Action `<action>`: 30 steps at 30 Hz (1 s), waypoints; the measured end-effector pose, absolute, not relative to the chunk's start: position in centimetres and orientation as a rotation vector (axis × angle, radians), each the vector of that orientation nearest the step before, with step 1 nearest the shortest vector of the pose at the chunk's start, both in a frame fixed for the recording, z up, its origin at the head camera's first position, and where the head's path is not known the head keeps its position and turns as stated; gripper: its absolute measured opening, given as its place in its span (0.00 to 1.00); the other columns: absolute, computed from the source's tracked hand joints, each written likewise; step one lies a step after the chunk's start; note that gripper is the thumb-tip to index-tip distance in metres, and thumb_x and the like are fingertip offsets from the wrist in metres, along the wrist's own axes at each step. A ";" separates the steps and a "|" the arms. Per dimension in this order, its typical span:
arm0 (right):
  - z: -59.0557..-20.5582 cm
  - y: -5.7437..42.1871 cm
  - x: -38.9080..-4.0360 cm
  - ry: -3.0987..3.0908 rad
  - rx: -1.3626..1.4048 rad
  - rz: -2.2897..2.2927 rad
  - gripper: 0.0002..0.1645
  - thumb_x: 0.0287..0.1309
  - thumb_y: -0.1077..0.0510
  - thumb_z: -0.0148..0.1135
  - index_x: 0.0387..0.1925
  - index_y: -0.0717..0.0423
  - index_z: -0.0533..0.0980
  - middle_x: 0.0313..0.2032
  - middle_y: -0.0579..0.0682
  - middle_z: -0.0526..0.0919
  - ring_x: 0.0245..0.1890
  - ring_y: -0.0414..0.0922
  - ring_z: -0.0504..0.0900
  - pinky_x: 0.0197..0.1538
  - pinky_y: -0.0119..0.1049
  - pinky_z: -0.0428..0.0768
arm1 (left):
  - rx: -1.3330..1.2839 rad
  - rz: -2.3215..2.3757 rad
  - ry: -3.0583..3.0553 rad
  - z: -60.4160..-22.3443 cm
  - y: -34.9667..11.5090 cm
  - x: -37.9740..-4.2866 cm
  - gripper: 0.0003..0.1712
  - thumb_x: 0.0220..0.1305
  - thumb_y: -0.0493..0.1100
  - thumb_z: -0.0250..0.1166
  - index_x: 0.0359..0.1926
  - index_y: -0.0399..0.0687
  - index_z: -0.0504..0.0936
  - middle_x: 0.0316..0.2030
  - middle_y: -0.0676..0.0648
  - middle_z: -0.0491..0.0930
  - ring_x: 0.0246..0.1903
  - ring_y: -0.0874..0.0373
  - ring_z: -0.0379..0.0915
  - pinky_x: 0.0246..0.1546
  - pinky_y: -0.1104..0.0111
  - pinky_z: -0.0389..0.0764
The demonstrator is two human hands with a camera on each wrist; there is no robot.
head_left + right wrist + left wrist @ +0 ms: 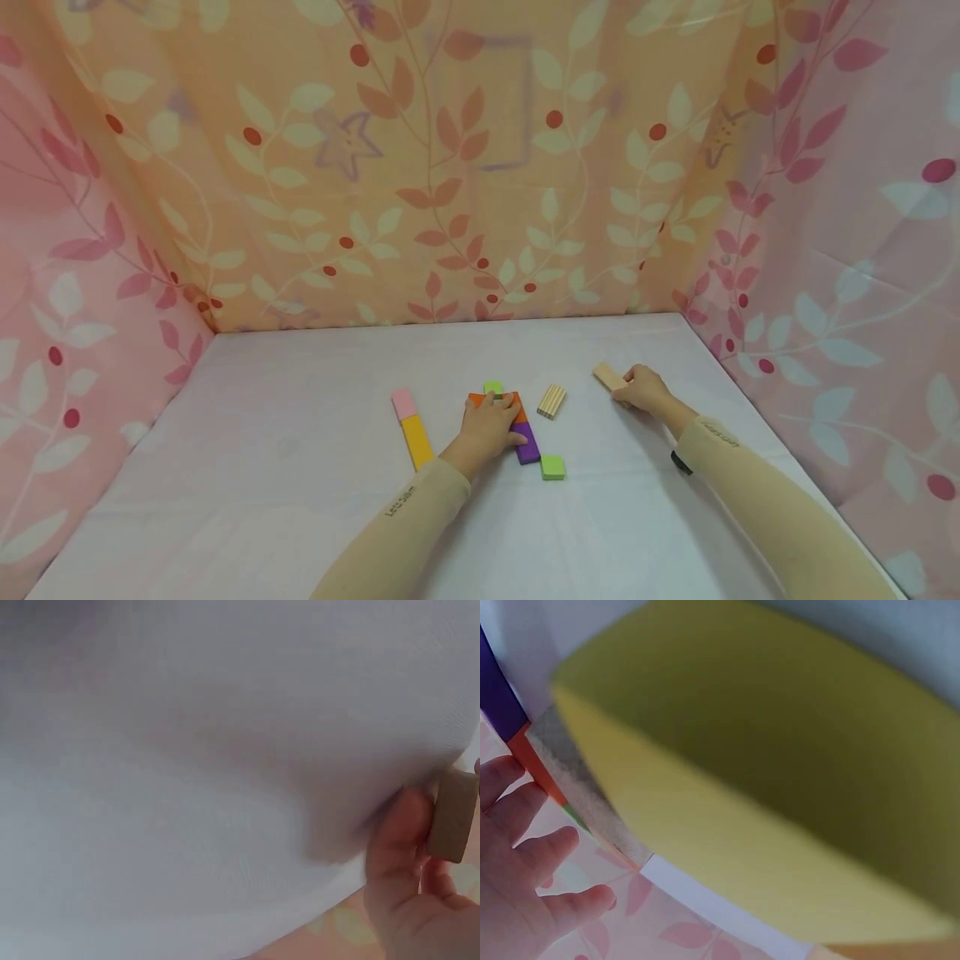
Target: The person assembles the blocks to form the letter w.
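In the head view, my left hand (489, 429) rests with fingers spread over orange blocks (519, 407), part of which it covers. A purple block (528, 443) extends from the orange toward the front, beside the thumb. Behind the fingers a light green block (492, 387) shows. The left wrist view has the fingers (544, 847) beside the orange edge, with a grey-brown block face (589, 791) nearby. To the right, my right hand (645, 390) pinches one end of a plain wooden block (609, 377); its end face shows between thumb and fingers in the right wrist view.
A pink block (403, 404) and a yellow block (417, 442) lie end to end on the left. Several plain wooden sticks or slats (552, 401) sit between the hands. Another light green block (552, 467) touches the purple one's front end. Patterned cloth (420, 208) surrounds the white table (285, 517).
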State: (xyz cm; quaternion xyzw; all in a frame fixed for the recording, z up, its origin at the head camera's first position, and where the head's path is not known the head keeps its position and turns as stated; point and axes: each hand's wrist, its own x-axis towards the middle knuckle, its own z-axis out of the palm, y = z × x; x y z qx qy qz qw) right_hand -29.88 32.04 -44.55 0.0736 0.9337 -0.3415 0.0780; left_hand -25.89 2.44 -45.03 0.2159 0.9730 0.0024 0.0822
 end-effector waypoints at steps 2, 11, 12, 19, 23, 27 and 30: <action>-44.6 32.0 -29.8 2.755 0.255 -1.091 0.28 0.51 0.58 0.71 0.43 0.73 0.67 0.36 0.62 0.73 0.32 0.48 0.75 0.31 0.35 0.77 | 0.641 0.014 2.905 -45.0 2.4 -25.9 0.41 0.59 0.67 0.59 0.70 0.57 0.68 0.70 0.54 0.63 0.71 0.49 0.54 0.64 0.45 0.60; -43.6 32.4 -28.6 2.473 0.336 -1.469 0.28 0.57 0.67 0.65 0.54 0.77 0.64 0.41 0.61 0.71 0.25 0.40 0.77 0.29 0.32 0.82 | 0.639 0.003 2.903 -44.7 2.5 -25.7 0.41 0.59 0.67 0.59 0.70 0.57 0.68 0.70 0.54 0.63 0.70 0.49 0.54 0.64 0.46 0.61; -43.5 32.5 -28.5 2.465 0.328 -1.482 0.28 0.58 0.66 0.64 0.55 0.77 0.64 0.42 0.61 0.71 0.26 0.40 0.76 0.29 0.32 0.81 | 0.639 0.005 2.904 -44.7 2.5 -25.7 0.41 0.59 0.67 0.59 0.70 0.57 0.68 0.70 0.54 0.63 0.70 0.49 0.54 0.64 0.45 0.61; -42.7 32.7 -28.2 2.421 0.271 -1.587 0.32 0.63 0.57 0.64 0.60 0.74 0.65 0.44 0.57 0.76 0.34 0.41 0.77 0.37 0.34 0.80 | 0.646 0.014 2.913 -44.9 2.4 -25.7 0.41 0.59 0.67 0.59 0.70 0.57 0.68 0.70 0.54 0.64 0.70 0.49 0.55 0.63 0.45 0.62; -42.6 32.9 -28.3 2.396 0.216 -1.650 0.31 0.63 0.56 0.64 0.59 0.72 0.66 0.39 0.52 0.78 0.33 0.41 0.80 0.36 0.34 0.81 | 0.649 0.017 2.916 -44.9 2.4 -25.7 0.41 0.59 0.67 0.59 0.70 0.57 0.68 0.70 0.54 0.64 0.70 0.49 0.55 0.63 0.45 0.62; -42.6 32.9 -28.4 2.382 0.142 -1.678 0.31 0.62 0.56 0.65 0.58 0.73 0.67 0.32 0.47 0.77 0.28 0.38 0.75 0.32 0.30 0.78 | 0.652 0.023 2.915 -44.9 2.3 -25.7 0.41 0.59 0.67 0.59 0.70 0.57 0.68 0.70 0.54 0.64 0.70 0.49 0.54 0.64 0.45 0.61; -42.7 32.6 -28.7 2.386 0.103 -1.639 0.27 0.62 0.57 0.65 0.53 0.74 0.69 0.29 0.46 0.76 0.26 0.37 0.72 0.30 0.29 0.74 | 0.652 0.027 2.918 -44.9 2.3 -25.7 0.41 0.59 0.67 0.59 0.70 0.57 0.68 0.70 0.53 0.64 0.70 0.49 0.54 0.64 0.45 0.61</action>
